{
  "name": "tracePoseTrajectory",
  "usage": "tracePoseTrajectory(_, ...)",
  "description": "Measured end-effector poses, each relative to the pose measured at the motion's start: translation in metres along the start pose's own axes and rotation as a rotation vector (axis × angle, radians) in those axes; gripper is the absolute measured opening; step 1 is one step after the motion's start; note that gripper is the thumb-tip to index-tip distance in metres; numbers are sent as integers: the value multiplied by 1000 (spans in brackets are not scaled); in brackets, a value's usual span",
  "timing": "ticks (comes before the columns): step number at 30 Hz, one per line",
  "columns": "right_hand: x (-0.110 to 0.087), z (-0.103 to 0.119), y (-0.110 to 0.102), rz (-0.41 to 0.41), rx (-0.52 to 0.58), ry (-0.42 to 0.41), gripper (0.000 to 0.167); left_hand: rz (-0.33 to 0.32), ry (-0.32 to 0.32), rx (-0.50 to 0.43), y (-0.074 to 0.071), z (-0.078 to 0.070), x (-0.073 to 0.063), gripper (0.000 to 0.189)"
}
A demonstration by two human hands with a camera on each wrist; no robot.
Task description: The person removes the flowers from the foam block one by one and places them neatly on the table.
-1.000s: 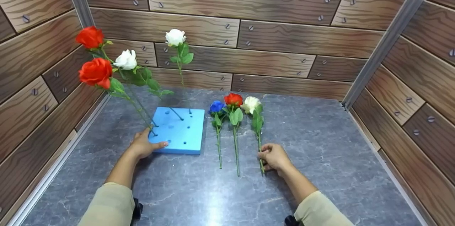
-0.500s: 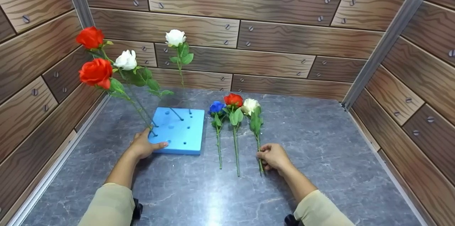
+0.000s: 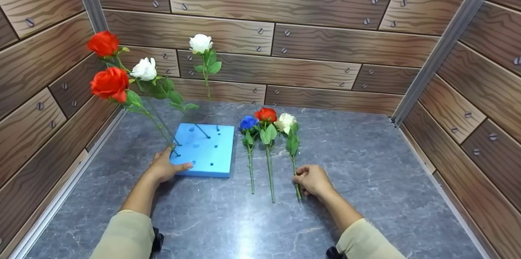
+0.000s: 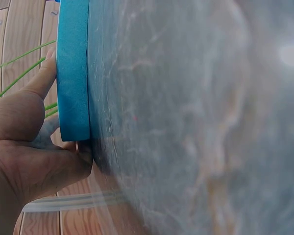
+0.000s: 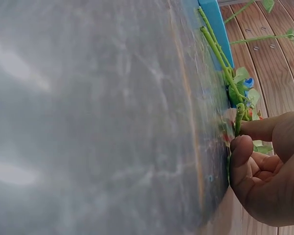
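Note:
My left hand [image 3: 163,167] grips the near left corner of a blue foam block [image 3: 203,154] with holes in it. The thumb lies over the top face, and in the left wrist view the other fingers curl around the block's side [image 4: 72,73]. Two red roses [image 3: 109,84] and two white roses [image 3: 201,43] stand in the block on long stems. On the right, my right hand [image 3: 314,180] pinches the lower stem of a cream-white rose [image 3: 286,123] between thumb and fingers. The stem end [image 5: 239,115] shows at the fingertips in the right wrist view.
Beside the cream-white rose lie a red rose [image 3: 266,115] and a blue rose [image 3: 248,122], their stems toward the person. All rest on a grey marbled tabletop [image 3: 358,161]. Wood-patterned walls [image 3: 317,39] enclose the back and both sides.
The cream-white rose has shifted slightly left, with my right hand on its stem, and its bloom has come closer to the red rose. My left hand and the block have stayed put.

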State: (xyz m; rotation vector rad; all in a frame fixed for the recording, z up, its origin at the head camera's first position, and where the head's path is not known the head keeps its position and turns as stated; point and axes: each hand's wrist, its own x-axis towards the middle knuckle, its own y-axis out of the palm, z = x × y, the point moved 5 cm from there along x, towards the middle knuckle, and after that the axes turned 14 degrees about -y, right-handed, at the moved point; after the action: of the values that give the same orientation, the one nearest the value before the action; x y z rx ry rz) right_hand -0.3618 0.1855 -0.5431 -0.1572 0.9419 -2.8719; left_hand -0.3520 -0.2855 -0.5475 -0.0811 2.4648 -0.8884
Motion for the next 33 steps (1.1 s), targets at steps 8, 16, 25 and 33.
tracePoseTrajectory(8, 1, 0, 1, -11, -23, -19, 25, 22, -6, -44, 0, 2, 1, 123)
tracePoseTrajectory(16, 2, 1, 1, -8, -39, -23, 25, 18, -9, -32, -1, 1, 0, 122)
tracePoseTrajectory(25, 5, 6, -7, -3, -19, -19, 26, 1, 3, -23, -1, 0, 0, 119)
tracePoseTrajectory(33, 11, 18, -16, -5, -26, -73, 33, -10, 6, -22, 0, 0, 1, 118)
